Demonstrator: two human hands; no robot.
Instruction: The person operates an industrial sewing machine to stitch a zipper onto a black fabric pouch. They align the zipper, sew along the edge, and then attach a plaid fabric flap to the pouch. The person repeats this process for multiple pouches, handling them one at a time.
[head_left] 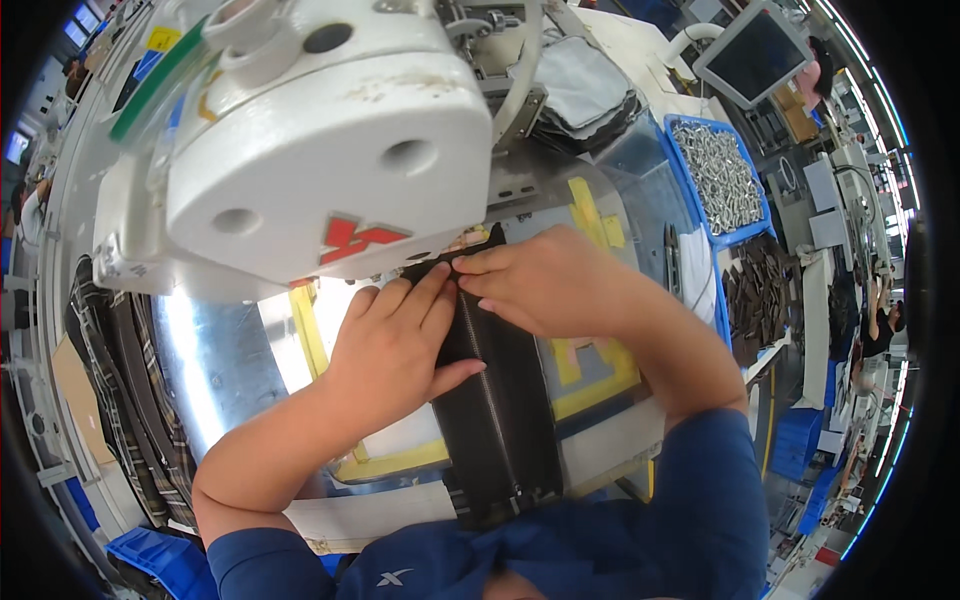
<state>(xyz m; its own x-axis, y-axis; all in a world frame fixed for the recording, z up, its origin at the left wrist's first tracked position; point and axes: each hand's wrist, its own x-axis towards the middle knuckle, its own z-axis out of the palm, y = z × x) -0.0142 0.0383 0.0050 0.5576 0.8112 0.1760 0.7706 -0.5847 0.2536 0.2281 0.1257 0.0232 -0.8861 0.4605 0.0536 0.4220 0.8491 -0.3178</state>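
A dark fabric strip with a metal zipper [497, 400] runs from my body up under the white sewing machine head [320, 150]. My left hand [395, 340] lies flat on the strip's left side, fingers pointing at the needle area. My right hand [545, 285] presses on the strip's top from the right, fingertips touching those of the left hand just below the machine head. The needle itself is hidden. The strip lies on a shiny metal plate [215, 360] marked with yellow tape [590, 385].
A blue bin of small metal parts [718, 178] stands at the right, with dark pieces [760, 295] below it. Grey fabric pieces [585, 85] are stacked behind the machine. Plaid straps [120, 400] hang at the left. A monitor [752, 52] is at upper right.
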